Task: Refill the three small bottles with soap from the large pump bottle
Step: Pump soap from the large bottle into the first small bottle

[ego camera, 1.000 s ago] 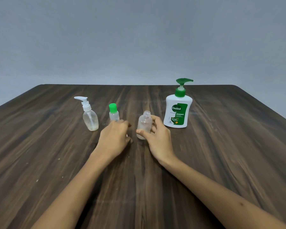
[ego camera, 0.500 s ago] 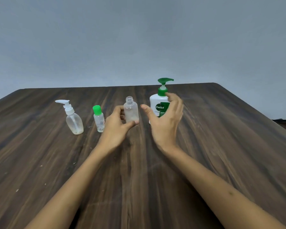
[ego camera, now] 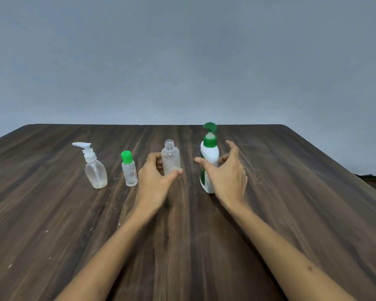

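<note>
Three small bottles (ego camera: 170, 157) nearly empty; left hand (ego camera: 155, 181) grips one.

Open bottle passed to the left hand; right hand now at the pump bottle

A second ago the right hand (ego camera: 226, 172) held the uncapped clear bottle (ego camera: 170, 157) on the surface while the left hand (ego camera: 154, 179) rested knuckles-up beside it. Half a second ago the left hand had taken the bottle, and the right hand had opened and was reaching toward the large pump bottle (ego camera: 209, 157). Now the left hand holds the clear bottle upright between thumb and fingers, and the right hand curls around the pump bottle, thumb in front and fingers behind; firm contact cannot be told. The pump bottle now shows its narrow side, its green spout blurred, where it faced front before.
</note>
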